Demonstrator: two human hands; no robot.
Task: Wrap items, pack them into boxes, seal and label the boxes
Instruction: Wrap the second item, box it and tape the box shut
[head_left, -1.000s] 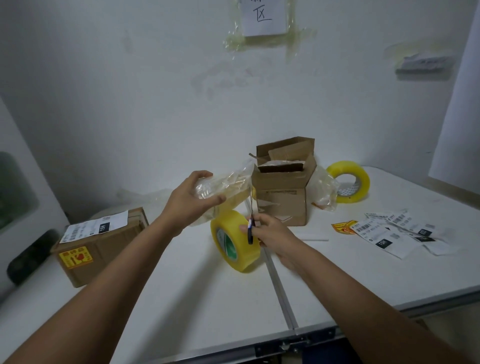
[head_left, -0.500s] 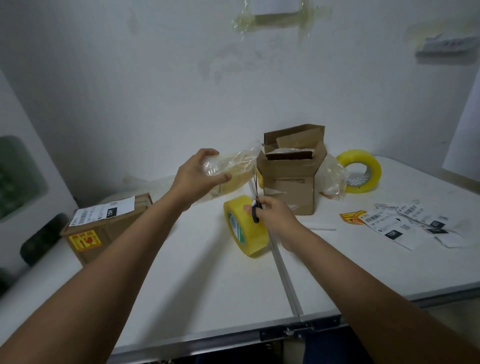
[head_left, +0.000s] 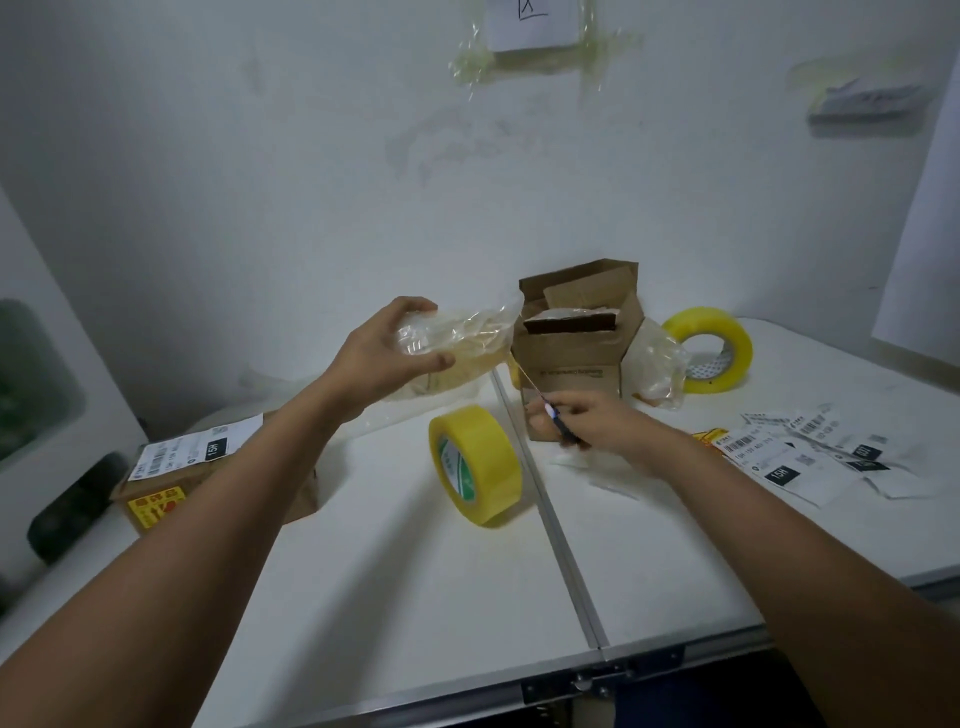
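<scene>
Left hand is raised above the tabletop, its grip closed round a clear plastic-wrapped item, fingers over the top and thumb beneath. The wrapped item hangs in the air just left of the open cardboard box, its far end reaching the box's left edge.

Right hand sits low in front of the open box, its grip pinching a small thin cutting tool with a dark handle; the slender blade points up and left toward the wrapped item. What kind of tool it is cannot be told.

A yellow tape roll stands on edge on the tabletop, between the two forearms and just left of the tabletop's centre seam. A second yellow tape roll stands behind and right of the open box, with a crumpled clear bag between them.

A sealed, labelled cardboard box lies at the left, partly hidden by the left forearm. Loose shipping labels lie scattered at the right
</scene>
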